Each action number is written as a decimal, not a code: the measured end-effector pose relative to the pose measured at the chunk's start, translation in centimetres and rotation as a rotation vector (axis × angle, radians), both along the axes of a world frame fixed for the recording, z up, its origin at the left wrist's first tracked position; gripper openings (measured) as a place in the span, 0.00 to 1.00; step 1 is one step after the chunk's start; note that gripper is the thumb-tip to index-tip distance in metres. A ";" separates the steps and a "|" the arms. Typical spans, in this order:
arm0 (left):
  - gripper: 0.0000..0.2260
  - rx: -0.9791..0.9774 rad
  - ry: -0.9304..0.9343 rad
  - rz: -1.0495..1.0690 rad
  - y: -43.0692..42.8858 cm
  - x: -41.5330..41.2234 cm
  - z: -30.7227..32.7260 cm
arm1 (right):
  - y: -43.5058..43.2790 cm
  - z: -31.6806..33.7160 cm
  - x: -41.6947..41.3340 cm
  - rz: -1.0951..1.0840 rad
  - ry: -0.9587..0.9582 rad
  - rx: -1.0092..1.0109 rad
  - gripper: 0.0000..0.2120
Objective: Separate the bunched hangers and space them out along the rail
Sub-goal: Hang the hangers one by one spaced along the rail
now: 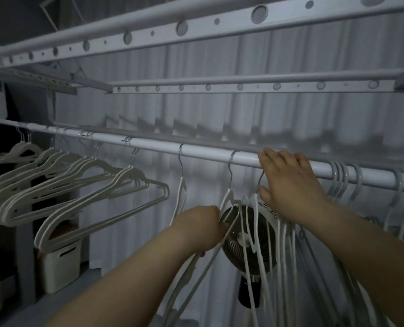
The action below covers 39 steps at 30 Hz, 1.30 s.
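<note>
**Both hands on the hangers at mid-rail**

White round metal rail [205, 153] runs across the view from upper left down to the right, w/ pale pleated curtain [243, 114] behind it. Right hand [290, 185] is up at the rail, fingers laid over the top of it and thumb below, next to a wire hook just under the palm; can't tell whether it's actually pinching that hook or only resting there. Left hand [201, 230] is lower, clenched around the shoulder of a thin white hanger w/ metal hook [230, 175], knuckles toward the camera.

Beneath the right forearm hangs a bunch of thin white hangers [267, 244], packed close, edge-on. Left of the hands, one single white hanger [181, 185] hangs alone on the rail. Further left, several groups of cream velvet-look hangers [78, 190] sit along the rail, some spaced, some still overlapping. Far right, a cluster of grey plastic hooks [344, 175] crowds the rail end.

Round black-and-white fan [248, 234] stands behind the bunch, partly hidden by it. White storage bin w/ handle slot [62, 267] on the floor at lower left. Perforated white rack bars [196, 27] overhead.
</note>
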<state>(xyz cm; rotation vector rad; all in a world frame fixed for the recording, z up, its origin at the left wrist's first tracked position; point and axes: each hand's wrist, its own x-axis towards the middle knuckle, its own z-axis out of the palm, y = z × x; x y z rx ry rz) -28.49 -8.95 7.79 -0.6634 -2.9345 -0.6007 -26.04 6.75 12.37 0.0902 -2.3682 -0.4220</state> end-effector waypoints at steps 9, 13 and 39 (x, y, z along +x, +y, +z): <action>0.13 0.310 0.321 0.092 -5.4 0.4 -0.3 | -1.5 0.4 -0.1 -0.029 -0.064 -0.103 0.30; 0.10 0.458 0.397 0.165 -9.0 -0.3 -1.0 | -3.3 0.9 -1.1 0.038 -0.035 -0.130 0.30; 0.17 0.392 0.554 0.330 -34.8 -15.0 -6.1 | -27.4 1.8 -15.9 0.047 -0.121 -0.121 0.28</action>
